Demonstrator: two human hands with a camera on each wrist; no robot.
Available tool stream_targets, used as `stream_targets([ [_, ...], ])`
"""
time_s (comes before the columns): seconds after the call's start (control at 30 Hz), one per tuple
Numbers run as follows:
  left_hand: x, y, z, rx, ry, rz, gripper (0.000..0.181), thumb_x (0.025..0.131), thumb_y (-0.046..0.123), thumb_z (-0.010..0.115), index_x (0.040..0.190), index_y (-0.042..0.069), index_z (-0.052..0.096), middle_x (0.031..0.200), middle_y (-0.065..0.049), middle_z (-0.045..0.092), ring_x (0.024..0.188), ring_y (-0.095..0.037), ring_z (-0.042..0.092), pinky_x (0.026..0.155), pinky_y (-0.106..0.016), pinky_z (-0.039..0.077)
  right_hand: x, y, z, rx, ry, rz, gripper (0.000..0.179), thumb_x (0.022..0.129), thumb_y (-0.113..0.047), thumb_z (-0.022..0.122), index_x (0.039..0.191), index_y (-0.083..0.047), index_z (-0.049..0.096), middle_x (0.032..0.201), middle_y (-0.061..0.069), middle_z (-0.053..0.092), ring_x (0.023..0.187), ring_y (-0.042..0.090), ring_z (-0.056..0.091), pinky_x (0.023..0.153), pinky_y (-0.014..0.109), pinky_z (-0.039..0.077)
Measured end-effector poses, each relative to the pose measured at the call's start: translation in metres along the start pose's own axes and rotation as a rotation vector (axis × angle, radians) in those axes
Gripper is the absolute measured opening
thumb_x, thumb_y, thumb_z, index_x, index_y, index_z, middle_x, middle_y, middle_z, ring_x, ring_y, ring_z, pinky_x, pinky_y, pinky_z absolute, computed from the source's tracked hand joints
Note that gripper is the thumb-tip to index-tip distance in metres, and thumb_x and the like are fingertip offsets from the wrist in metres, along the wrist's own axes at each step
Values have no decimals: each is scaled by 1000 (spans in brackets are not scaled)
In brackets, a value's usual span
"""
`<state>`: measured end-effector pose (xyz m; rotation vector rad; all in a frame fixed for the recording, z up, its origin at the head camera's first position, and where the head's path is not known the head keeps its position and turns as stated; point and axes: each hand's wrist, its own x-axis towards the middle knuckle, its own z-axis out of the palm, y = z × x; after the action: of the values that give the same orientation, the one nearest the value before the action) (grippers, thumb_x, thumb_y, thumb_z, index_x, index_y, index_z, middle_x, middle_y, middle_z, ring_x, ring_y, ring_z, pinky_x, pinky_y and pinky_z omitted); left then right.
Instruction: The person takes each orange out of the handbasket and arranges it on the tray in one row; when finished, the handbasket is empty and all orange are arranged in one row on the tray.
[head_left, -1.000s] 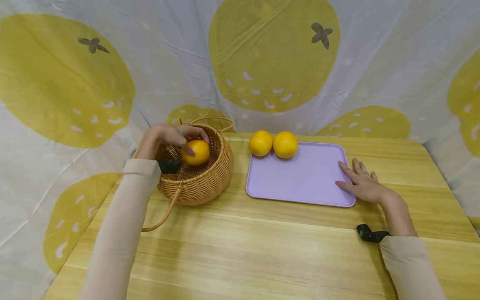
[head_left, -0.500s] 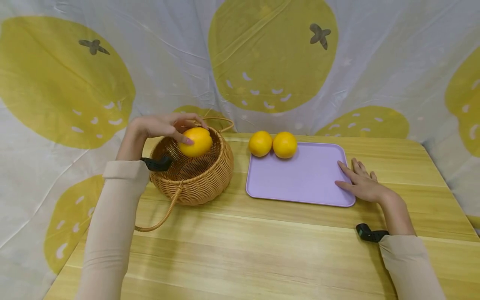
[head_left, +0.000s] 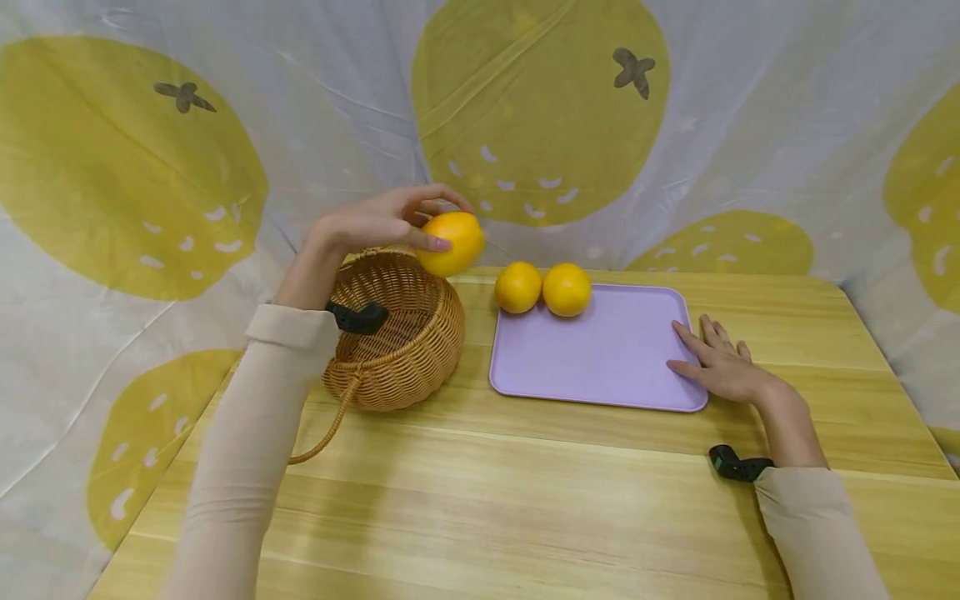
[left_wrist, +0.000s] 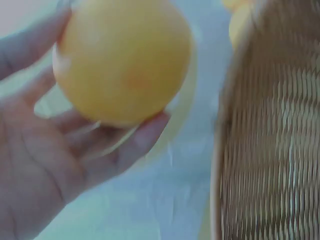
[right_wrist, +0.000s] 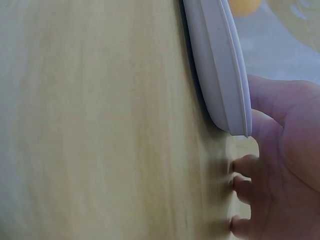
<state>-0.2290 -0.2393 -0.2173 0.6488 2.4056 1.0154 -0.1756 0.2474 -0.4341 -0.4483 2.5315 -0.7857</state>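
An orange (head_left: 454, 244) is held between the thumb and fingers of my left hand (head_left: 375, 221), above the right part of the wicker basket's rim. In the left wrist view the same orange (left_wrist: 125, 60) looks blurred, gripped at its edges. Below it stands the wicker basket (head_left: 420, 367), its woven inside showing. Two more oranges, one left (head_left: 517, 287) and one right (head_left: 567, 290), sit side by side at the back left corner of a purple tray (head_left: 600, 358). My right hand (head_left: 723, 367) rests at the tray's right edge with fingers spread, some on the tray, others on the table.
One basket handle (head_left: 326, 437) hangs down onto the wooden table (head_left: 480, 492) at the front left. A curtain (head_left: 337, 100) printed with large yellow fruit closes off the back and sides. Each wrist wears a black camera (head_left: 738, 465).
My left hand has lifted the orange up out of the basket and carried it to the right, over the rim. The right hand and the tray have stayed in place.
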Motion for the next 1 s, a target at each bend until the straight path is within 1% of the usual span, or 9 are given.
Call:
stream_targets([
  [0.07,13,11,12,-20,33,-14,51,97,19,70,145,20,53,138,-12,62,116,-29,63,96,-38,50,0,-1,0,0,1,-1,85,107,-48,49,166,-6,3,163,37,-24,149,59,-25,112,78,-18],
  [0.17,36,25,33,-99,77,-41,52,96,19,71,145,20,54,134,-14,64,110,-28,65,89,-39,55,1,-2,0,-3,2,1,85,107,-48,49,166,-6,4,163,36,-24,149,59,-25,112,78,-18],
  [0.33,76,42,70,-243,143,-87,53,96,18,72,145,20,53,124,-15,65,102,-25,66,86,-43,59,2,-4,-1,-4,5,6,85,107,-47,49,166,-5,5,163,36,-24,149,59,-24,113,77,-18],
  [0.5,111,47,106,-302,180,-73,52,95,18,74,143,18,56,113,-14,63,90,-20,59,81,-40,52,3,-8,1,4,6,5,86,106,-49,49,166,-6,6,164,35,-24,150,58,-24,113,77,-18],
  [0.63,132,45,139,-295,195,-47,51,95,20,74,143,18,57,118,-15,64,92,-20,59,76,-31,49,5,-5,4,19,25,1,88,104,-55,50,167,-10,6,165,34,-23,151,55,-26,113,76,-20],
  [0.7,142,46,158,-284,204,-30,51,96,20,73,144,18,56,126,-16,64,100,-22,60,79,-29,50,6,-3,5,21,32,1,90,104,-57,50,167,-10,7,165,35,-23,151,54,-26,113,76,-21],
  [0.83,159,47,193,-258,231,25,53,97,19,72,147,14,55,144,-15,58,120,-26,58,97,-30,49,6,-4,5,19,26,13,89,104,-56,50,167,-11,7,165,34,-24,151,54,-26,112,76,-21],
  [0.9,168,47,207,-245,256,54,55,97,17,72,148,12,54,149,-14,56,126,-27,56,105,-32,46,6,-6,4,13,14,18,88,105,-54,49,167,-9,6,164,34,-25,151,55,-26,112,77,-21],
  [1.0,178,46,222,-217,304,61,55,97,16,71,149,11,53,152,-12,54,130,-28,55,112,-36,45,7,-8,4,3,8,27,86,106,-52,49,167,-9,6,164,34,-24,151,55,-25,113,77,-19],
])
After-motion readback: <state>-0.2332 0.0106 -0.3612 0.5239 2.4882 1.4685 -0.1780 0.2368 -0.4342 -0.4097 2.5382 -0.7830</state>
